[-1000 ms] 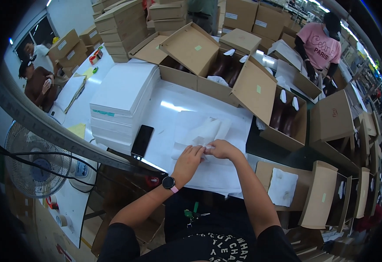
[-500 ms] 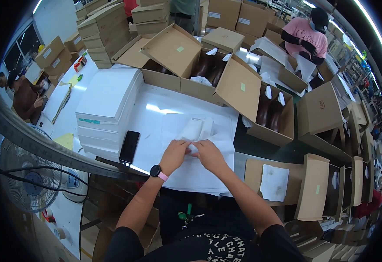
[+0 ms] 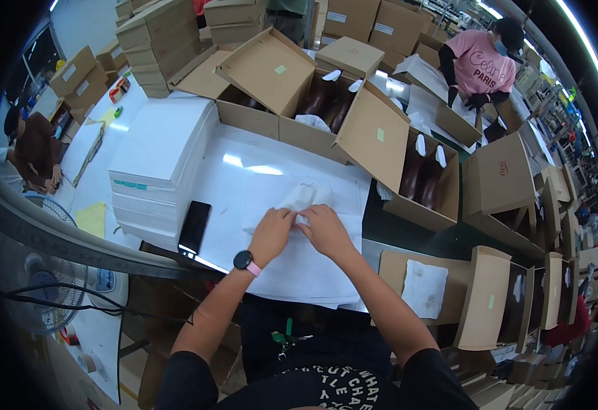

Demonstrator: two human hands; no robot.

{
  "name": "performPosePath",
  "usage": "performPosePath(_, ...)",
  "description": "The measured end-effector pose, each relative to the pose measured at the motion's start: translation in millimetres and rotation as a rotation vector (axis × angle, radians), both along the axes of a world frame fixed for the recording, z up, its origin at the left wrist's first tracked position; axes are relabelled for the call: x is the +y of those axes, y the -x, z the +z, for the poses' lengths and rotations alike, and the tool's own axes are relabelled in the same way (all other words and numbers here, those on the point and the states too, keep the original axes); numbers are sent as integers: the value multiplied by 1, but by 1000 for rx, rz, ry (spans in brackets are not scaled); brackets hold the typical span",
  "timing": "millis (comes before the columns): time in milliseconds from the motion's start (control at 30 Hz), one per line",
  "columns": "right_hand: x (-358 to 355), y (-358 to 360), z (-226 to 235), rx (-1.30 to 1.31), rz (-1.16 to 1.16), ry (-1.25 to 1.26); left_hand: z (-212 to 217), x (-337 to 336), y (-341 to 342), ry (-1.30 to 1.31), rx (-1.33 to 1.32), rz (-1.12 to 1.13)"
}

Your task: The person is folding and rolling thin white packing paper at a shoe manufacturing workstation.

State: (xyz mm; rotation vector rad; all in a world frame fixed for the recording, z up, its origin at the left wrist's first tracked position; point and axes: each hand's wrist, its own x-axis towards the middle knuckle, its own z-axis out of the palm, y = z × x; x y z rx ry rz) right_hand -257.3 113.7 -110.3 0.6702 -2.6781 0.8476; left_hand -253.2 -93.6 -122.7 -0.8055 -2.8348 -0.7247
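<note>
My left hand (image 3: 272, 232), with a dark watch on a pink band at its wrist, and my right hand (image 3: 323, 228) are close together over a stack of white paper sheets (image 3: 319, 270). Between them lies a bundle of thin white tissue paper (image 3: 307, 196), partly rolled and creased. The fingers of both hands are bent and pinch the near end of this bundle. What the tissue wraps, if anything, is hidden.
Left of the sheets stand a tall pile of white paper (image 3: 155, 160) and a black phone (image 3: 195, 227). Cardboard boxes with dark brown boots (image 3: 319, 99) line the far side. Another open box (image 3: 425, 205) stands right. A co-worker (image 3: 483, 65) in pink works beyond.
Both hands have shifted slightly, still gripping the near end of the tissue bundle. The whole view has moved a little. The co-worker in pink has lowered their hands toward a box.
</note>
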Motion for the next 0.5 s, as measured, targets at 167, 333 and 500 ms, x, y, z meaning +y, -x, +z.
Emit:
performPosePath(167,5,28,-12,-223,-14,-27,8,8,18,19,46,-61)
performPosePath(333,9,59,-15,-390,-77,-84,3,27,14,-8,194,86)
performPosePath(500,-8,37,-5,22,-110,-60,-11,12,36,14,103,112)
